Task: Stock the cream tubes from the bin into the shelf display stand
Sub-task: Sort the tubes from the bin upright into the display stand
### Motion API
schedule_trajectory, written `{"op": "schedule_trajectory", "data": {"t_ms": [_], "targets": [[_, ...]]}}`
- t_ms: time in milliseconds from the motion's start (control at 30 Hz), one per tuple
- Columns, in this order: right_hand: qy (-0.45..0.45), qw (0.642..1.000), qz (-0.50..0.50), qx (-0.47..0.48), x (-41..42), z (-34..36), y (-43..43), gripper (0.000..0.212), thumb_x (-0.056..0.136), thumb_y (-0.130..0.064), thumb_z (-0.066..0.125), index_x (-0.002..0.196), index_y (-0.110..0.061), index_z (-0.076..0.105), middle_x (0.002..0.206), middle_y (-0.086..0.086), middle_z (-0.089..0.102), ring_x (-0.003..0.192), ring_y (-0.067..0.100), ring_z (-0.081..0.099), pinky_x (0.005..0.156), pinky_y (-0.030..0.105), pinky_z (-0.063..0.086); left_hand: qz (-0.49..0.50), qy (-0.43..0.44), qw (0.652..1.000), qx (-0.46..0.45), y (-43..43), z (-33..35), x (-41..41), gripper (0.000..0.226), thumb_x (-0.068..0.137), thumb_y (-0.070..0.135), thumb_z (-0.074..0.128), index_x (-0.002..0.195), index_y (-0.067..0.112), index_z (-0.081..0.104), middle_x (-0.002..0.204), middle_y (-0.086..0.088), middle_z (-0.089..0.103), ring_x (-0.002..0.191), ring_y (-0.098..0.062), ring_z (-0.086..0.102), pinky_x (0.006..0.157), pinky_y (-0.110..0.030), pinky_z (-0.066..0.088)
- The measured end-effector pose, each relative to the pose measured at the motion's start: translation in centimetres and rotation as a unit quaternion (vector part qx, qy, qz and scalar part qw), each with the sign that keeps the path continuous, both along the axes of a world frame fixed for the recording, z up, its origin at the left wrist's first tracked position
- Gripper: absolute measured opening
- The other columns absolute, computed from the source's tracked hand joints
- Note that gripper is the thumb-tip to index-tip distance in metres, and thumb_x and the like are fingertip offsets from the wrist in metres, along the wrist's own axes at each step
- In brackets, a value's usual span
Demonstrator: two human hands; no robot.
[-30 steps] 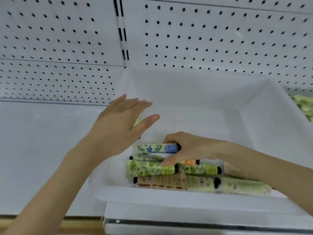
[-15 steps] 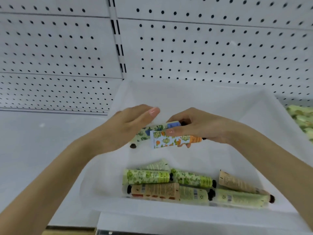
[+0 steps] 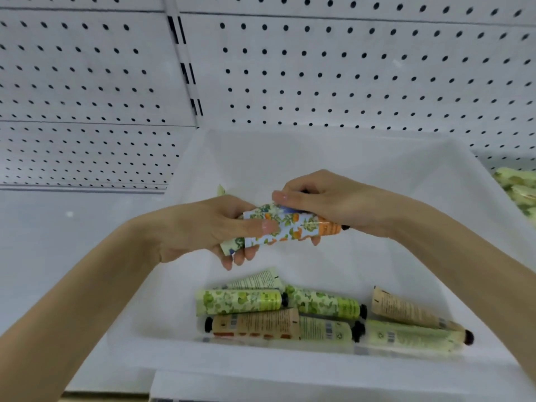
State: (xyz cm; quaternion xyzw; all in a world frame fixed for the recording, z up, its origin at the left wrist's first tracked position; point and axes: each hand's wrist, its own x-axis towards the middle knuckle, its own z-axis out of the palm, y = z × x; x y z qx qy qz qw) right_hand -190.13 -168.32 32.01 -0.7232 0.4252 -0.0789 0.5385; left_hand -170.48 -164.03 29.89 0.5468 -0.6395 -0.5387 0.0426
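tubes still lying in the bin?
6 visible: two green, white one behind, tan, pale green, tan at right. More may be hidden.

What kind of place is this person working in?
Probably a retail shop aisle: white pegboard shelving behind, a white bin of printed cream tubes, and more stock at the right edge.
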Motion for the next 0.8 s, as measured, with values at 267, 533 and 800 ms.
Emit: {"op": "schedule_trajectory", "data": {"t_ms": [267,533,800], "targets": [[-0.039,0.995,-0.009,0.090,-1.9,1.0,-0.8,0.045,0.077,-0.041,0.063,0.117,-0.023,0.059,0.098,0.001,0.072,0.077,0.019,0.070,0.056,0.022,0.051,0.068,0.147,0.987,-0.005,0.4,1.3,-0.1,0.025,0.085,0.041,0.058,0.080,0.017,0.059,0.067,-0.001,0.055,0.055,-0.012,0.048,0.052,-0.021,0.045],[-0.168,0.971,-0.120,0.123,-2.4,1.1,-1.5,0.049,0.073,-0.019,0.068,0.121,-0.012,0.059,0.073,0.003,0.070,0.060,0.014,0.064,0.058,0.017,0.053,0.098,0.178,0.979,-0.011,0.5,1.2,0.1,0.027,0.083,0.034,0.068,0.094,0.011,0.060,0.076,-0.002,0.068,0.060,-0.010,0.058,0.055,-0.022,0.049],[-0.159,0.978,-0.099,0.091,-0.5,0.1,0.0,0.034,0.080,-0.014,0.071,0.112,-0.012,0.062,0.087,0.010,0.072,0.068,0.018,0.068,0.062,0.018,0.054,0.045,0.132,0.990,-0.028,1.1,1.8,-0.4,0.040,0.086,0.009,0.068,0.123,0.006,0.056,0.083,0.006,0.071,0.086,-0.012,0.067,0.076,-0.027,0.056]]}}
